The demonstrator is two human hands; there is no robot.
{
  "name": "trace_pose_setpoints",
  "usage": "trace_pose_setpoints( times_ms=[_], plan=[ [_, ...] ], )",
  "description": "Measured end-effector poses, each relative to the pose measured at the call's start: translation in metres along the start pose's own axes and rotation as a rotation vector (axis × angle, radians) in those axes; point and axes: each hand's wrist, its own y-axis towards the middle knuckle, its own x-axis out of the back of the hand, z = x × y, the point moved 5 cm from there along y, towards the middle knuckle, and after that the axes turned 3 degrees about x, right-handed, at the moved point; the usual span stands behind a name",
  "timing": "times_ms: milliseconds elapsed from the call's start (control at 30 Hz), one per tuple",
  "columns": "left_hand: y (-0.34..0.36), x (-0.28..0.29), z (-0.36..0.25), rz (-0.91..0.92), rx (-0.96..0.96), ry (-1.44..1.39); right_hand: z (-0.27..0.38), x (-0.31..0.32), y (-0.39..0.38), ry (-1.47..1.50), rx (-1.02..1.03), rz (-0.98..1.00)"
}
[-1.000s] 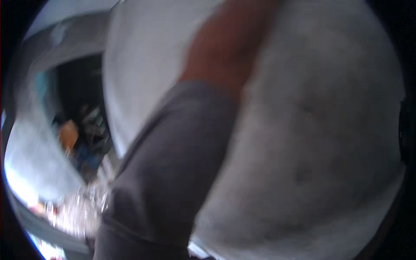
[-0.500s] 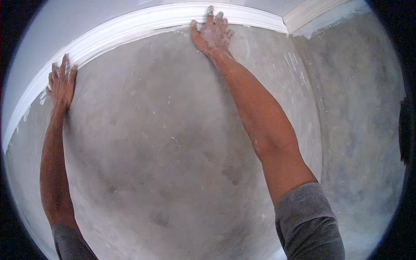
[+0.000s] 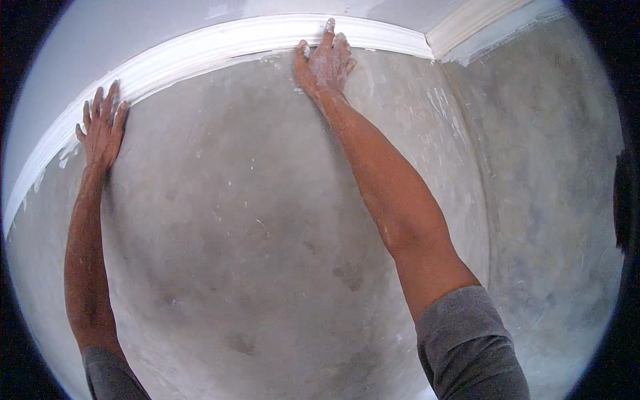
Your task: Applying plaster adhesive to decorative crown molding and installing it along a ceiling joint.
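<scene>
A long white crown moulding (image 3: 220, 41) runs along the joint between the grey wall (image 3: 227, 187) and the pale ceiling (image 3: 147, 33). Both my arms reach up to it. My left hand (image 3: 103, 132) lies against its lower part at the left, fingers spread and pointing up. Further right, near the corner, my right hand (image 3: 326, 65) presses on the moulding with one finger stretched highest and the thumb apart. White plaster smears cover the back and fingertips of this hand. Neither hand grips anything.
At the right corner the moulding meets another, cream-coloured moulding (image 3: 470, 30) along the adjoining wall (image 3: 553, 147). White smears of filler (image 3: 67, 155) mark the wall below the moulding at the left. A dark object (image 3: 623, 200) shows at the far right rim.
The view has shifted slightly, so the moulding's right part sits lower. My left hand appears a little further right, with its fingers more spread. My right hand stays on the moulding.
</scene>
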Motion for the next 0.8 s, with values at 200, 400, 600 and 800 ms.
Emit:
trace_pose_setpoints(
  times_ms=[200,400,600,800],
  plan=[
    [-0.003,-0.003,0.001,0.046,-0.004,0.037,-0.015,-0.001,0.001,0.071,0.012,0.035],
    [0.003,-0.014,0.010,0.018,0.012,0.141,-0.127,0.040,0.029,-0.116,-0.078,-0.187],
    [0.002,-0.017,0.003,0.010,-0.002,0.138,-0.147,0.045,0.045,-0.126,-0.042,0.012],
    [0.006,-0.014,0.017,-0.049,0.009,0.186,-0.133,0.050,0.049,-0.193,-0.061,0.124]
  ],
)
